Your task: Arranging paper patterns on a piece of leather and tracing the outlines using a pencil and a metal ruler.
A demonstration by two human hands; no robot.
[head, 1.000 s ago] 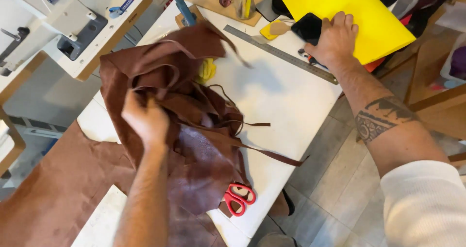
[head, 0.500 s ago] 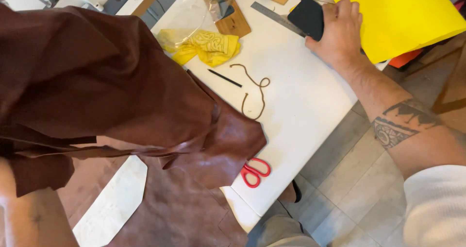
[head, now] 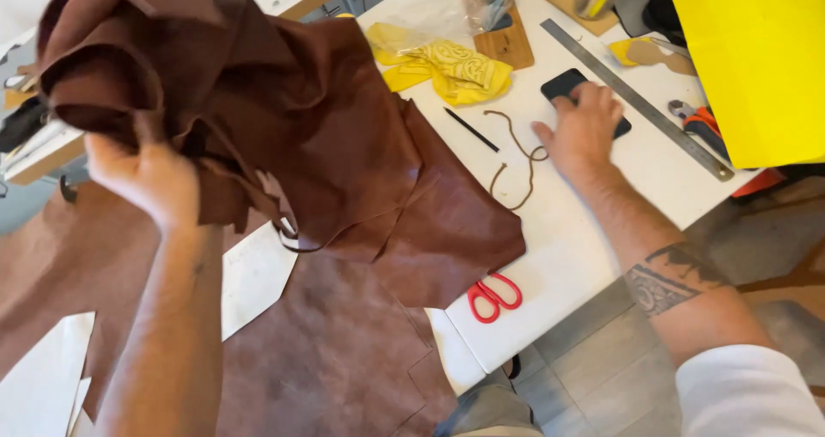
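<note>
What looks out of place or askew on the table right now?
The red-handled scissors lie at the white table edge, blades hidden under the brown leather that the left hand lifts in a bunch. A thin brown cord sprawls loose beside the right hand, which rests on a black phone.

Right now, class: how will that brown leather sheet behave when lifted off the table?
The brown leather is probably floppy: it folds and droops from the left hand. It likely has some weight, since its lower edge hangs onto the table. It looks unlikely to tear.
</note>
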